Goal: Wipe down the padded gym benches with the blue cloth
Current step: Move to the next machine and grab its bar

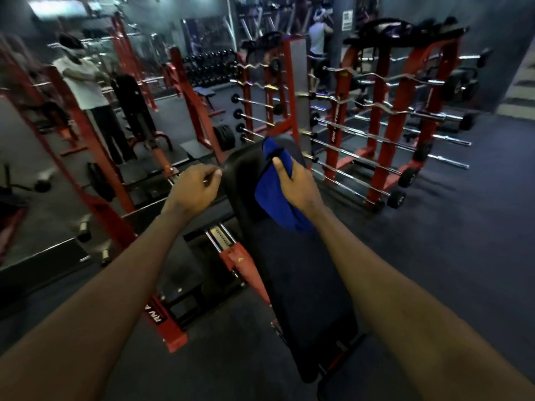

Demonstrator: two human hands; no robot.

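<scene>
**Q:** Where is the bench, and which way does it run?

**A:** The black padded bench fills the middle of your view. Its long axis runs from 6 o'clock, close to you, away toward 12 o'clock, with the far end leaning slightly toward 11. The near end is cut off low in the view by dark framework.

**Q:** What surrounds it?

**A:** At 1 to 2 o'clock stands a red barbell rack, its chrome bars pointing out toward 4 o'clock. At 10 o'clock a person in a white shirt stands among red frames, blurred.

**Q:** And the cloth?

**A:** The blue cloth lies on the bench's far half, toward its right edge. It is bunched into a long strip, one end toward 12 o'clock and the other toward 5, where it slips under your wrist.

**Q:** My hands?

**A:** Your right hand grips the cloth, thumb on top pointing to 12 o'clock, the other fingers hidden on the far side. Your left hand is at 10 o'clock from the cloth, just beside the bench's left rim, fingers curled under. I cannot tell whether it holds anything or touches the padding.
</scene>
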